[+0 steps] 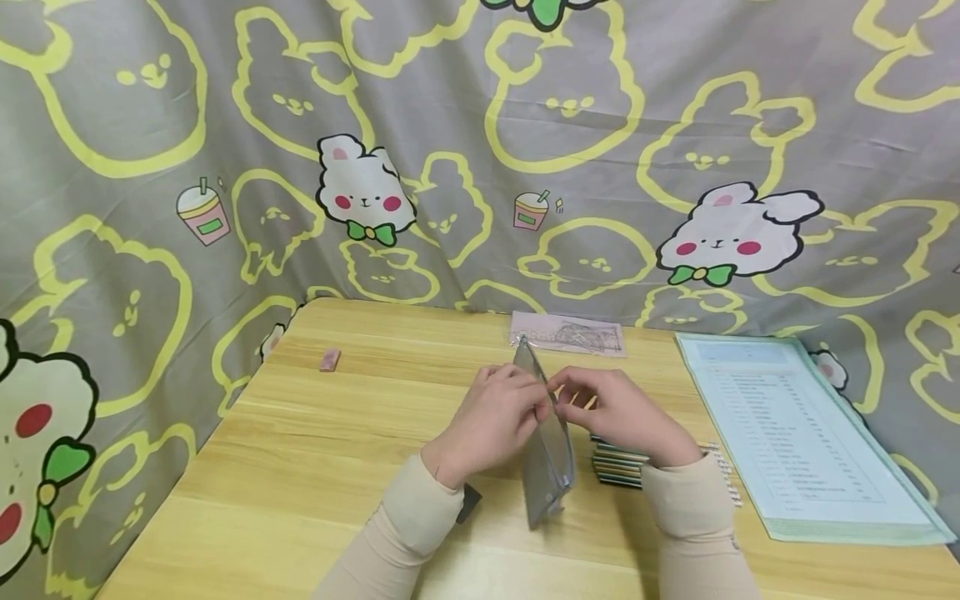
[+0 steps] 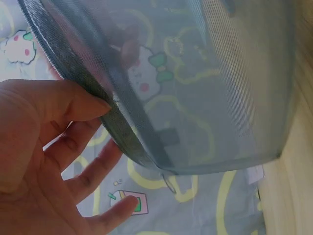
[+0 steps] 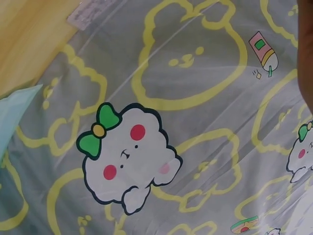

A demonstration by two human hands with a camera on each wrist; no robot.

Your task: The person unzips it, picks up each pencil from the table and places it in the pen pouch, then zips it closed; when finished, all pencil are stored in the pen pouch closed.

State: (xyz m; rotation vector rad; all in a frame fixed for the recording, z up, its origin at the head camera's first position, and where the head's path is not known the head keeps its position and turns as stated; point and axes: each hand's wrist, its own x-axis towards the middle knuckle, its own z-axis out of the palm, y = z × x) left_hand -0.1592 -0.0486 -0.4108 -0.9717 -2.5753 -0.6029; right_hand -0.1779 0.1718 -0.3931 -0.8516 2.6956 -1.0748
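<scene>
A grey see-through mesh zipper pouch point(image 1: 551, 450) stands on its edge above the table, roughly in front of the person. My left hand point(image 1: 495, 421) grips its top edge; in the left wrist view the thumb point(image 2: 80, 100) presses the dark zipper band of the pouch point(image 2: 215, 112), with the other fingers spread behind. From the other side, my right hand point(image 1: 618, 408) pinches the same edge between thumb and forefinger. Only a dark sliver of that hand shows in the right wrist view, so its grip is hidden there.
A stack of striped pencils point(image 1: 618, 468) lies beneath the right hand. Right of it is a light green file bag point(image 1: 813, 442) with a printed sheet. A clear pinkish packet point(image 1: 551, 332) lies at the back, a pink eraser point(image 1: 330, 360) far left, and a dark flat piece point(image 1: 468, 504) by the left wrist.
</scene>
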